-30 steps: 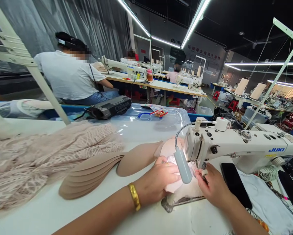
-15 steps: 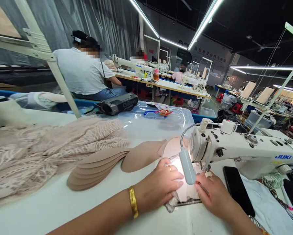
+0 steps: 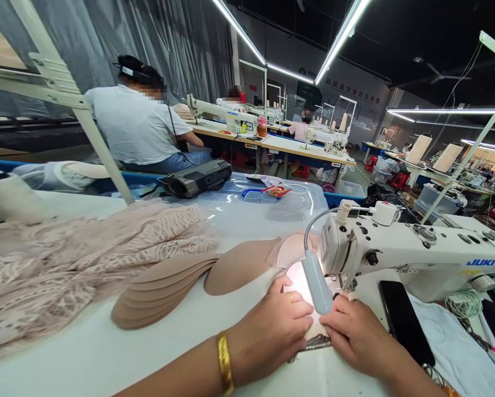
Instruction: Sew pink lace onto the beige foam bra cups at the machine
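Under the sewing machine's (image 3: 404, 242) head lies a pale beige fabric piece (image 3: 313, 331) with a dark lacy edge, brightly lit by a small grey lamp (image 3: 318, 284). My left hand (image 3: 278, 320), with a ring and a gold bangle, holds the piece down from the left, fingers curled. From the right, my right hand (image 3: 352, 331) pinches its edge close to the needle area; a light band wraps one finger. The lamp hides the needle and part of the cloth. Left of my hands lie a beige moulded pad (image 3: 239, 264) and a fanned stack of such pads (image 3: 160, 292).
Patterned beige lace cloth (image 3: 85, 259) is heaped at the left. Behind sit a clear plastic lid (image 3: 267, 207) and a black device (image 3: 197, 177). A phone (image 3: 406, 320) and white cloth (image 3: 458, 353) lie right. A co-worker (image 3: 135, 127) sits beyond, near other sewing machines.
My right hand has shifted slightly left, closer to my left hand. The fabric piece has turned and moved away from me, so less of its near edge shows.
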Motion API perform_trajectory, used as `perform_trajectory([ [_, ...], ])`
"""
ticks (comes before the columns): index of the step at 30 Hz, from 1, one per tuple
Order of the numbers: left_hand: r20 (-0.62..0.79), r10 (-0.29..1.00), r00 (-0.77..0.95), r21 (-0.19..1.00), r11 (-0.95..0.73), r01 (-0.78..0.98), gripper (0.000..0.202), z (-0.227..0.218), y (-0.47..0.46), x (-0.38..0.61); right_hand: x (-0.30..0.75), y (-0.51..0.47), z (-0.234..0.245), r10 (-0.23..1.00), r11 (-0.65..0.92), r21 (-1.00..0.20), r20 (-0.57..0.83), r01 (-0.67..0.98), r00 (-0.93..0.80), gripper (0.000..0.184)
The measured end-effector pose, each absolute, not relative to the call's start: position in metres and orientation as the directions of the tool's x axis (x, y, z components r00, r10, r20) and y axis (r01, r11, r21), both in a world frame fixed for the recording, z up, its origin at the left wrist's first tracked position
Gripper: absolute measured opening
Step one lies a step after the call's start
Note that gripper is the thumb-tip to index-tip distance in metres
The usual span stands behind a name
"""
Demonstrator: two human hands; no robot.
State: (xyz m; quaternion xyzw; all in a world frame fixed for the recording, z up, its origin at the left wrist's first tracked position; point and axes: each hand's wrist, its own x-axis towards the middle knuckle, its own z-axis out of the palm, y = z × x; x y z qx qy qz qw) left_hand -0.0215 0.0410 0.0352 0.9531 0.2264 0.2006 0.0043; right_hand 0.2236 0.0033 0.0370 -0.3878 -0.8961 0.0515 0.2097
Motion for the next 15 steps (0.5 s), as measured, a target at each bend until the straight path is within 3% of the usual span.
perform_trajectory([
  [9,0.311,0.529,0.789,0.150,-0.847,0.509,0.006,0.058,0.050,-0.018,0.219,0.016,0.026,0.767,0.619,-0.255,0.402,0.743,-0.500,0.016],
  [15,0.438,0.569,0.696,0.053,-0.789,0.612,0.020,0.047,0.061,-0.016,0.218,0.016,0.026,0.788,0.591,-0.267,0.395,0.761,-0.473,0.014],
])
